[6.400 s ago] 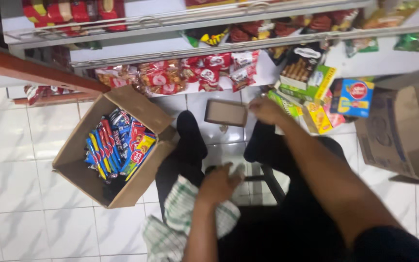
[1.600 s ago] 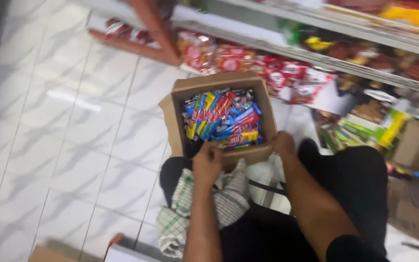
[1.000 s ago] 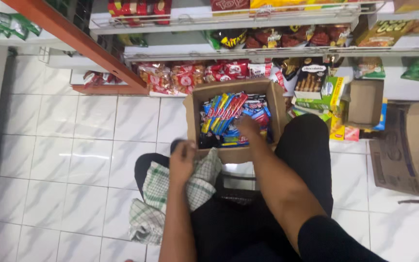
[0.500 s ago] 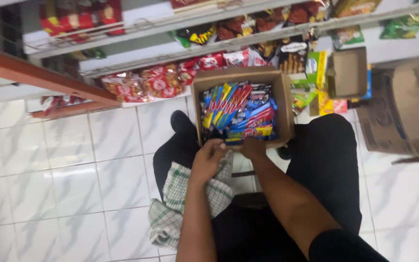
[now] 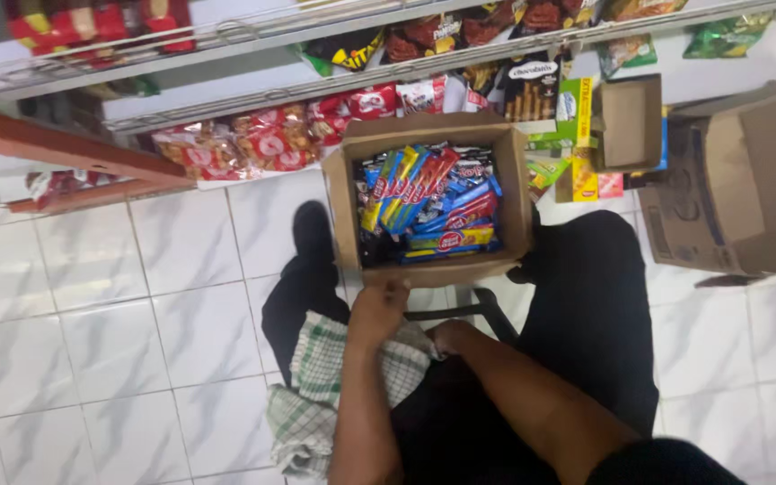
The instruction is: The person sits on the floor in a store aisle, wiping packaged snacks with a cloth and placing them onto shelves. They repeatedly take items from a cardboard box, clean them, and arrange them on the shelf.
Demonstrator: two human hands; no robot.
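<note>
Cardboard box [image 5: 430,135] of snack packs sits open on the white tiled floor, directly ahead of the seated person's knees and just short of the bottom store shelf [image 5: 226,108]. Its long axis runs across the person, left to right, and the bright wrappers [image 5: 428,202] inside lie stacked mostly lengthwise along it. Just behind the box's near wall, the left hand [image 5: 377,310] is the closer of the two, fingers curled together, knuckles almost touching the cardboard edge, the heel of the hand resting on a green checked cloth [image 5: 325,382] draped over the lap. The right hand [image 5: 449,337] lies a little further back from the box, low against the lap; whether its fingers are spread or closed I cannot tell. To the right of the box stand a small empty carton [image 5: 629,121] and a larger brown carton [image 5: 747,180].
</note>
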